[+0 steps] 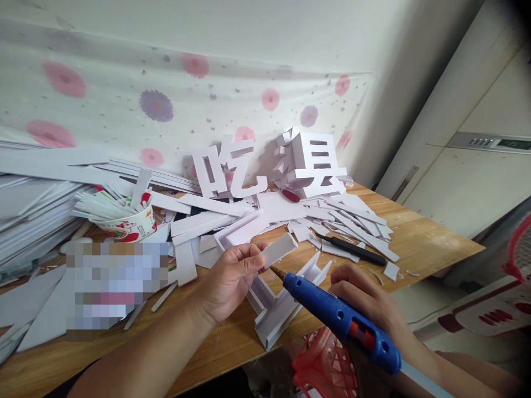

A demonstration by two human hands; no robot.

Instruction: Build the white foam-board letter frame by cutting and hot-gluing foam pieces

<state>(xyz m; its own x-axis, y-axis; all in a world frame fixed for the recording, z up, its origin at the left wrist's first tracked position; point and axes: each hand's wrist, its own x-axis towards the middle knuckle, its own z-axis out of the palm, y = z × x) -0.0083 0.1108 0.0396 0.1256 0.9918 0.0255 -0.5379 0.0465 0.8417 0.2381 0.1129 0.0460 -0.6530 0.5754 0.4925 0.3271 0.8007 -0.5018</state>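
My left hand pinches a small white foam board strip between thumb and fingers. In my right hand is a blue glue gun, with a clear glue stick coming out of its back end. The gun's brown nozzle points at the lower edge of the strip, close to my left fingertips; whether they touch is unclear. Below both hands, a partly built white foam board character with raised side walls lies at the table's front edge. My right fingers are curled behind the gun, partly hidden.
White characters stand at the back of the wooden table. White scraps, a black cutter and a red object lie around. A paper bowl of strips stands left, beside stacked boards. A red basket is below the edge.
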